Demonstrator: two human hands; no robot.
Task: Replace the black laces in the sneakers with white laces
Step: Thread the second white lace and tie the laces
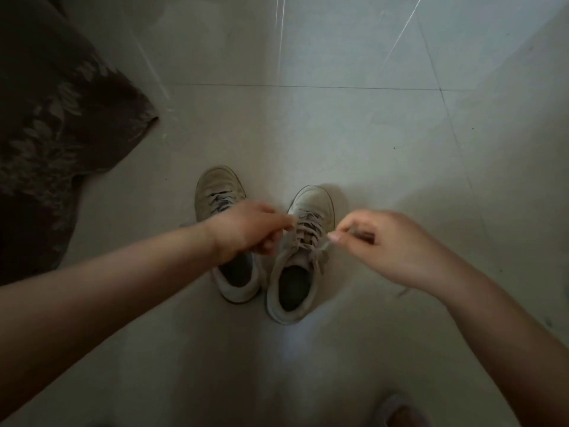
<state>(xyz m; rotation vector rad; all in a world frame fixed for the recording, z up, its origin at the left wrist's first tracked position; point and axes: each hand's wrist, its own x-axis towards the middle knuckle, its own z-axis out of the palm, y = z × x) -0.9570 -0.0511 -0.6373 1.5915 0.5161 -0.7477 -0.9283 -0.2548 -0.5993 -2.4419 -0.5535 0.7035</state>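
Two pale sneakers stand side by side on the tiled floor, toes pointing away from me. The left sneaker shows dark laces over its tongue; my left forearm hides its middle. The right sneaker is threaded with a light lace. My left hand hovers at that shoe's left side, fingers curled and pinching one lace end. At the shoe's right side, my right hand pinches the other lace end between thumb and forefinger.
A dark leaf-patterned cloth covers the floor at the left. Pale floor tiles stretch beyond the shoes. A blurred rounded shape sits at the bottom edge, lower right.
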